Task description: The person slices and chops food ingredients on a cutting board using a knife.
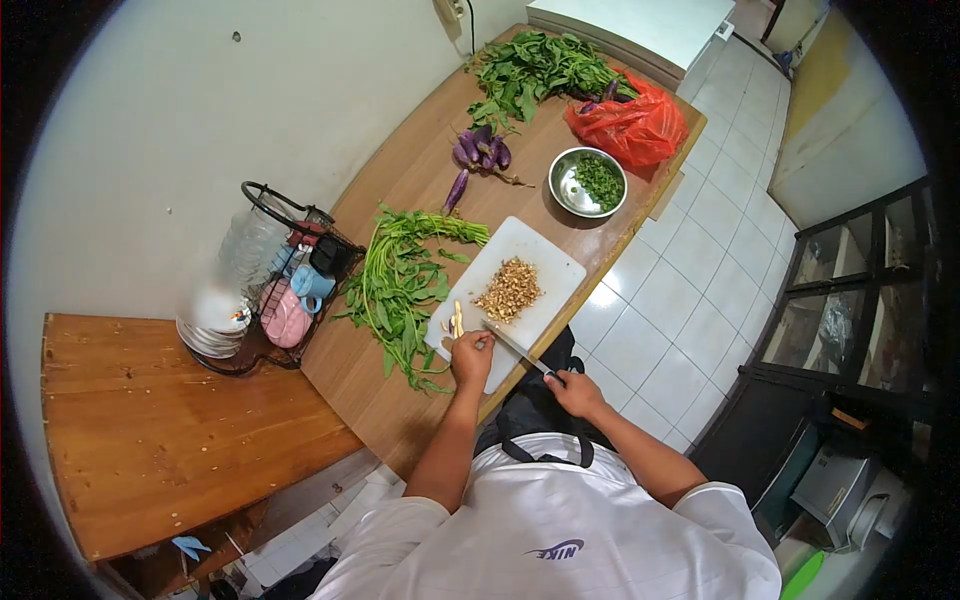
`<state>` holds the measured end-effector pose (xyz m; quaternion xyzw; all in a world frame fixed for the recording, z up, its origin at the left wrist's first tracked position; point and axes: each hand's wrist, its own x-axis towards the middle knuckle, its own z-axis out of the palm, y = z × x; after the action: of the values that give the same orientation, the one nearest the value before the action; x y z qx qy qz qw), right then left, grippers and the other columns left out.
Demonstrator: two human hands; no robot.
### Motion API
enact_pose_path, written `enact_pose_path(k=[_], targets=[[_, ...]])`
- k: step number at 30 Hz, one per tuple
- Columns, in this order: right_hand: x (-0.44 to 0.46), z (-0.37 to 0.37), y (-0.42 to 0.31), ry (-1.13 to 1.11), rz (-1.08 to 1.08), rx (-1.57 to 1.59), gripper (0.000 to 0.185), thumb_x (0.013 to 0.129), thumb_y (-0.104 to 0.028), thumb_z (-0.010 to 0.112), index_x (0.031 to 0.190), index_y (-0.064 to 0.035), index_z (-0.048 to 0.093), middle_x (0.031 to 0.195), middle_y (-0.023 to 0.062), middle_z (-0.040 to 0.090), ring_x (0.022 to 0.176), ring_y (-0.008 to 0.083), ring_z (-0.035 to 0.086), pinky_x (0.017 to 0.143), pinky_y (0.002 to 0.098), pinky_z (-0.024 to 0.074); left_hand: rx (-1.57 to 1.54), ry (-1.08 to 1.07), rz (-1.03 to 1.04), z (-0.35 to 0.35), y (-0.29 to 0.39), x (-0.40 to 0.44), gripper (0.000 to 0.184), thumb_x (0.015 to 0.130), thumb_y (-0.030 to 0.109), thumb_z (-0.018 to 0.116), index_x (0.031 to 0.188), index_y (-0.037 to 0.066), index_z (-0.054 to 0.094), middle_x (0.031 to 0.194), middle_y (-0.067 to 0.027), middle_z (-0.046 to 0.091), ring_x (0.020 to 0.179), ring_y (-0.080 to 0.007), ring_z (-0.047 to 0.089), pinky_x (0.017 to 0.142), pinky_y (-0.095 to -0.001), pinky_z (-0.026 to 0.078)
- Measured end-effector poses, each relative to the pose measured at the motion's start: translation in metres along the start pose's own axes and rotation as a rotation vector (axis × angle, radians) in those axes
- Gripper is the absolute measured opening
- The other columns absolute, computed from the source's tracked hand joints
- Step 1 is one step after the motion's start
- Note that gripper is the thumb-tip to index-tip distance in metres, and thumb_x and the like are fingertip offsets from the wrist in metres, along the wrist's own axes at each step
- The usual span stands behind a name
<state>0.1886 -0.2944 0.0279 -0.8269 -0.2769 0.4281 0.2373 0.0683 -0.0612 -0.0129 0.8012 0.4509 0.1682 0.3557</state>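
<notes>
My right hand is wrapped round the black handle of a knife, whose blade points up and left over the white cutting board. At the board's near left part, my left hand has its fingers pressed together close to the blade tip. What they hold, if anything, is too small to make out. Pale strips with dark edges lie just beyond these fingers. A pile of small chopped brown-and-cream pieces lies mid-board.
Leafy green stems lie left of the board. A metal bowl of chopped greens, purple eggplants, a red plastic bag and more leafy greens lie farther back. A dish rack stands at the left.
</notes>
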Motion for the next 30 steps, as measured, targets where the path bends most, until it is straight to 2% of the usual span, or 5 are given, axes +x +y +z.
enact_pose_path(k=[3,6,19,25,30], targets=[[0.004,-0.006,-0.003,-0.081,0.039,-0.014,0.061,0.102,-0.060,0.050,0.112,-0.0047,0.073,0.107,0.0260,0.074,0.106,0.0454,0.069,0.094,0.0535,0.0541,0.017,0.007,-0.010,0.001,0.000,0.000,0.014,0.084,0.016,0.081,0.093,0.005,0.080,0.092,-0.0128,0.075,0.089,-0.0337,0.071,0.081,-0.0426,0.055],[0.006,-0.010,-0.007,-0.133,0.063,-0.027,0.062,0.102,-0.060,0.049,0.116,-0.0048,0.073,0.108,0.0264,0.074,0.108,0.0456,0.069,0.095,0.0533,0.0538,-0.007,0.016,-0.033,0.000,0.001,-0.001,0.013,0.084,0.015,0.080,0.093,0.005,0.080,0.091,-0.0126,0.075,0.088,-0.0333,0.071,0.081,-0.0423,0.055],[0.008,-0.016,-0.009,-0.100,0.038,-0.052,0.059,0.103,-0.059,0.048,0.114,-0.0061,0.073,0.102,0.0227,0.075,0.106,0.0441,0.070,0.094,0.0536,0.0540,-0.015,0.004,0.009,-0.002,0.003,0.001,0.013,0.084,0.014,0.080,0.093,0.004,0.079,0.088,-0.0119,0.074,0.086,-0.0325,0.070,0.079,-0.0420,0.054],[0.026,-0.012,-0.023,-0.041,-0.022,-0.084,0.058,0.103,-0.058,0.048,0.121,-0.0076,0.072,0.109,0.0272,0.073,0.107,0.0465,0.069,0.094,0.0551,0.0547,-0.027,-0.002,0.002,0.001,-0.002,0.000,0.012,0.085,0.014,0.080,0.092,0.004,0.079,0.087,-0.0118,0.074,0.085,-0.0316,0.070,0.076,-0.0414,0.054],[0.023,-0.026,-0.018,-0.069,-0.007,-0.107,0.058,0.103,-0.059,0.047,0.116,-0.0076,0.072,0.105,0.0266,0.074,0.104,0.0470,0.069,0.092,0.0561,0.0549,-0.030,-0.003,-0.003,0.001,-0.001,0.003,0.012,0.085,0.013,0.080,0.093,0.004,0.079,0.086,-0.0119,0.074,0.083,-0.0308,0.070,0.076,-0.0414,0.054]])
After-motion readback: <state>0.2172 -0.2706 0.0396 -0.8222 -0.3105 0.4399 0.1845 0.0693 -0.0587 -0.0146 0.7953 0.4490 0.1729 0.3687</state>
